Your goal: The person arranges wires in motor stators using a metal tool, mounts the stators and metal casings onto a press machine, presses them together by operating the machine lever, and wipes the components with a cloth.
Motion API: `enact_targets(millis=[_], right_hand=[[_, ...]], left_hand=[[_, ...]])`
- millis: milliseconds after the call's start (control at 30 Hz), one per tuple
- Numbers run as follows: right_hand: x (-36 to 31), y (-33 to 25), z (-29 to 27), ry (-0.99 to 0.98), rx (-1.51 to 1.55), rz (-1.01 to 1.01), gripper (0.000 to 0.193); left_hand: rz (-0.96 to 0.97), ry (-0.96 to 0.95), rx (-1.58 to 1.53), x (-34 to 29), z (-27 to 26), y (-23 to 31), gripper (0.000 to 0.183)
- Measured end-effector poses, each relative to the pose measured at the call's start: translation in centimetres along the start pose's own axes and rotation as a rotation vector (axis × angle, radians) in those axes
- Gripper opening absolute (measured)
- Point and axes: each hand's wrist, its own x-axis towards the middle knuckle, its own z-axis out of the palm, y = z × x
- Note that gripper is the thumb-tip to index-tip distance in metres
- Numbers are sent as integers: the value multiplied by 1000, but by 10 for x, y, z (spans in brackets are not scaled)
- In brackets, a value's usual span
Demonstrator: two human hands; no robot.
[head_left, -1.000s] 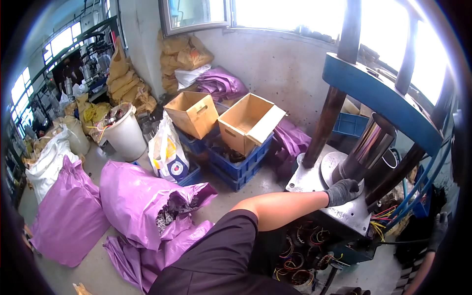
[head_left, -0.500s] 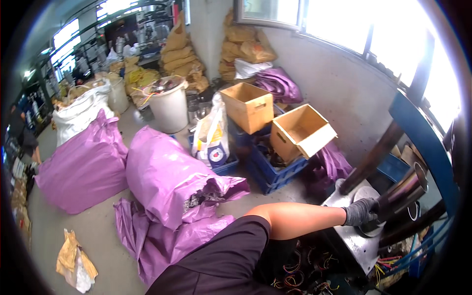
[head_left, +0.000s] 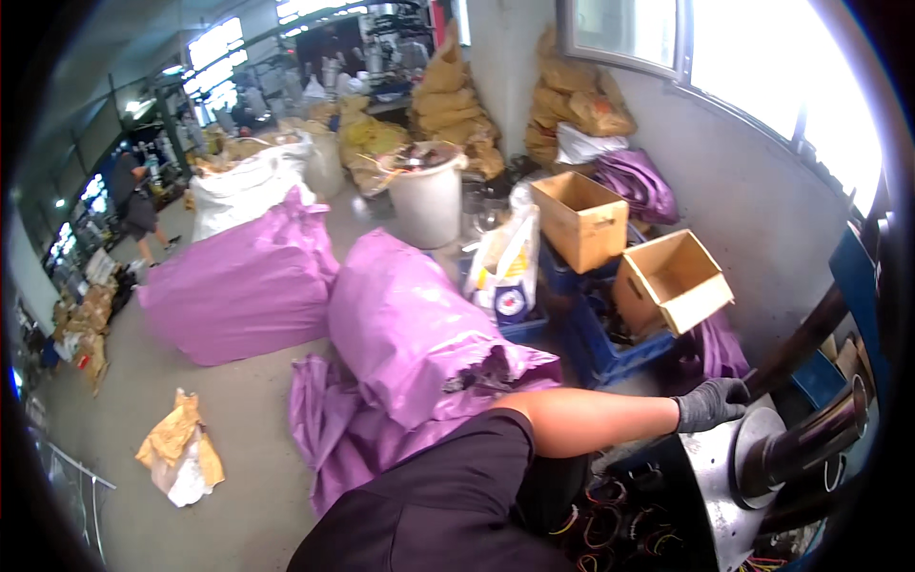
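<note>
My left hand (head_left: 713, 404), in a dark grey glove, is at the far edge of a worn metal plate (head_left: 707, 469), beside the foot of a dark slanted post (head_left: 793, 345). Its fingers are curled and close together; what they grip, if anything, is hidden. On the plate a round metal disc (head_left: 753, 446) carries a thick, dark, shiny tube (head_left: 818, 444), open at its upper end. Below my forearm sit several dark rings with coloured wires (head_left: 602, 526). My right hand is out of view.
A torn purple sack (head_left: 410, 324) with grey scrap lies left of my arm, another purple sack (head_left: 243, 286) beyond. Two wooden boxes (head_left: 583, 224) rest on blue crates (head_left: 610, 355). A white bucket (head_left: 426, 205) stands farther back. A person (head_left: 133, 195) walks at far left.
The view has swung left, so the room sits farther right. My left hand has moved from beside the tube's base to the plate's far edge near the post.
</note>
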Motion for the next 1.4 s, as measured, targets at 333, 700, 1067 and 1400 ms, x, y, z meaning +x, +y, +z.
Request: enact_targets(millis=[333,700,1067,1400], right_hand=[[4,59,206,-311,316,-110,28],[-111,147,301,-499,381,137,23],[-84,117,271,-434,406,60,23],[168,-66,60,163,216,-303,35]], left_hand=[[39,206,62,-40,-25,0,29],[-395,50,-418,-49,24,-29,17],[-239,-30,-371,-87,55,16,21],[-26,-68,171,-84,-5,123,30]])
